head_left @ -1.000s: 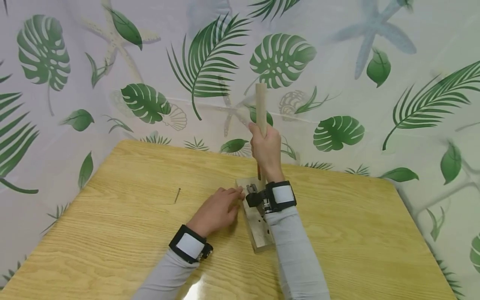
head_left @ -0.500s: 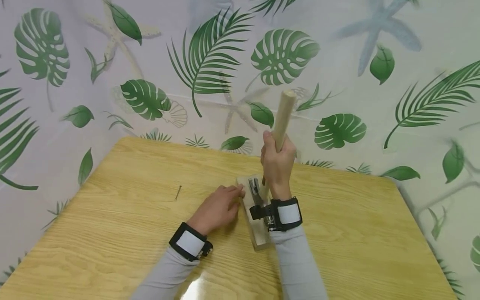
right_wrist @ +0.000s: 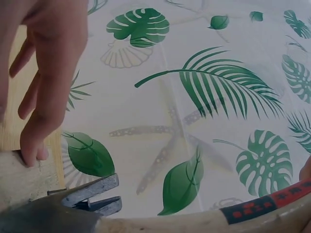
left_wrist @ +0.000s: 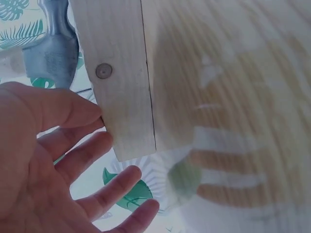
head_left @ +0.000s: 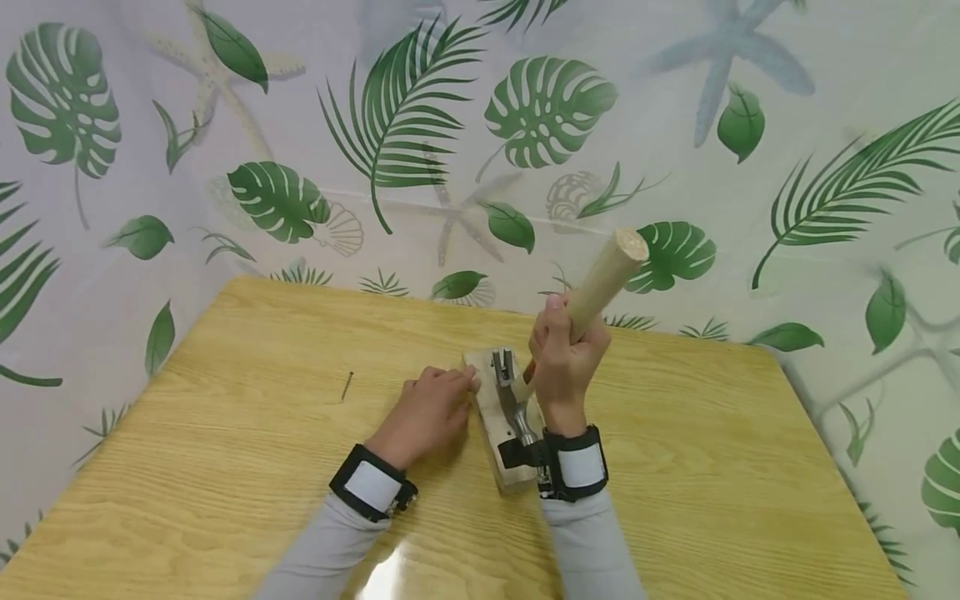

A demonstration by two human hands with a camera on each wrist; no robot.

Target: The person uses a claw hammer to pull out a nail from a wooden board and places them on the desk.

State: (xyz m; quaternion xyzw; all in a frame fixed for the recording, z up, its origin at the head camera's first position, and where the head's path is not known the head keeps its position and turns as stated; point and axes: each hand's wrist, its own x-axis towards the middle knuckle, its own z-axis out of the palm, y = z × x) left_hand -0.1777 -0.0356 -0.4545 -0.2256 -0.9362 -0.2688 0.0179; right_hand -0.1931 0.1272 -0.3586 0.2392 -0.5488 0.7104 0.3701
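**Claw hammer levering at a nail in a wood block**

The right hand (head_left: 564,358) is wrapped tight round the wooden handle of the hammer (head_left: 600,279), which leans up and away to the right. The steel head (head_left: 510,392) rests on top of the wood block (head_left: 491,417), with its claw end toward the block's far end. In the right wrist view the claw (right_wrist: 90,194) appears to straddle a thin nail (right_wrist: 56,192) just above the wood, though the nail is small and partly hidden.

The left hand (head_left: 427,412) lies flat with straight, spread fingers, and its fingertips (left_wrist: 92,114) press against the left edge of the block near its far end. It steadies the block and grips nothing.

The likeliest trouble, as I judge it, is the block shifting or tipping. It is held only by fingertip pressure from one side, so a hard pull on the handle could lift or slide it on the smooth table (head_left: 225,467). The claw could also slip off the nail and jerk the hammer free. The left fingers sit just beside the steel head and could be struck or pinched if either happens.

The block lies between the two hands, near the middle of the table. A nail head (left_wrist: 103,71) shows flush in its side. A loose nail (head_left: 347,387) lies well apart to the left.
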